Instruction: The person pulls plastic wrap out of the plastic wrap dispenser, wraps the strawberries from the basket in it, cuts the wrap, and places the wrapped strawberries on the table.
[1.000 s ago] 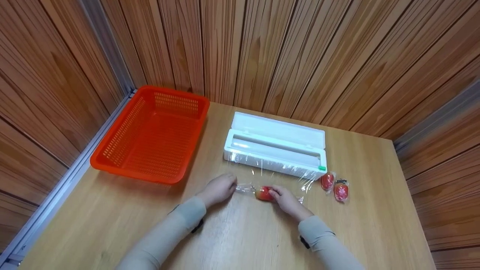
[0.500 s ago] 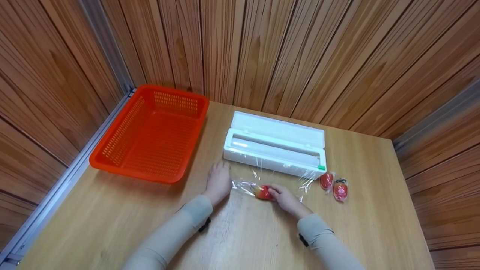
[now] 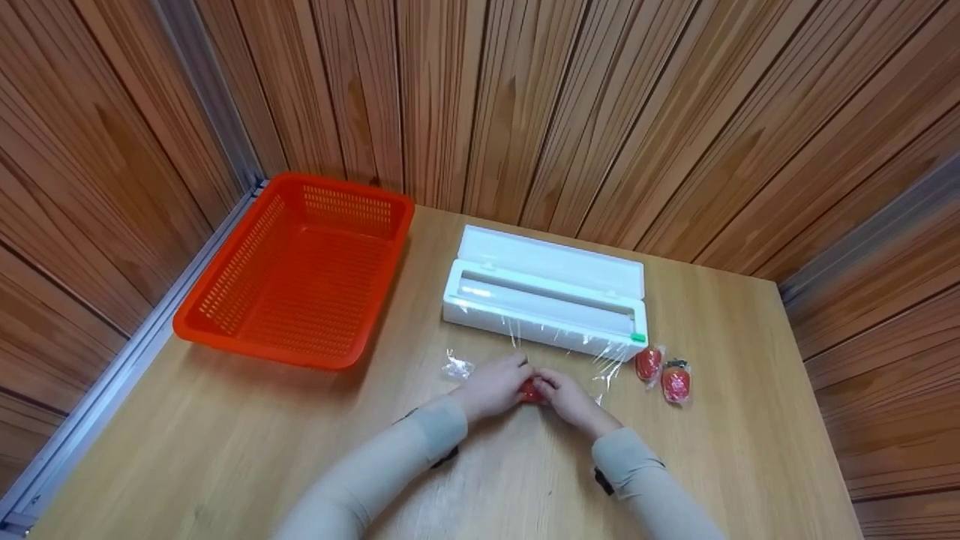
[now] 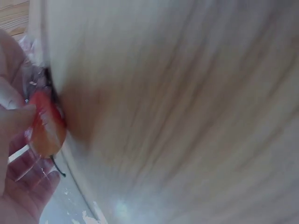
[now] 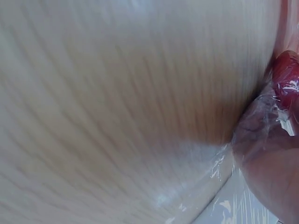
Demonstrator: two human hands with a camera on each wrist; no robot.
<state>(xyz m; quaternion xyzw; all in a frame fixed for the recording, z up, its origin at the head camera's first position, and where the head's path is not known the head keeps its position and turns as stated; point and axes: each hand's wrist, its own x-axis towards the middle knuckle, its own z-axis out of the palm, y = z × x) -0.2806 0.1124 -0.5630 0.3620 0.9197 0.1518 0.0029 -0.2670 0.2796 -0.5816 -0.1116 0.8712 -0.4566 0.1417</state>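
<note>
A small red-and-yellow fruit [image 3: 531, 391] with a thin dark stem lies on the table between both hands, mostly covered by fingers in the head view. In the left wrist view the fruit [image 4: 49, 128] shows clear plastic film against its red end. My right hand [image 3: 571, 409] holds its right side. Fingers of my left hand [image 3: 491, 386] curl over it from the left, with the thumb on its skin in the left wrist view. Shiny film [image 5: 257, 116] clings around the fruit in the right wrist view. A crumpled film end [image 3: 457, 366] lies left of the left hand.
Behind the hands stands a white cling film dispenser [image 3: 517, 324], lid raised, film drawn from it toward the fruit. Two film-wrapped red fruits [image 3: 649, 364] lie at its right end. An orange basket [image 3: 262, 358] sits at the left. Wood-panelled walls [image 3: 555, 112] enclose the table.
My left hand has let go of the film end, opened beside it, then moved right onto the fruit. My right hand has kept its hold in place.
</note>
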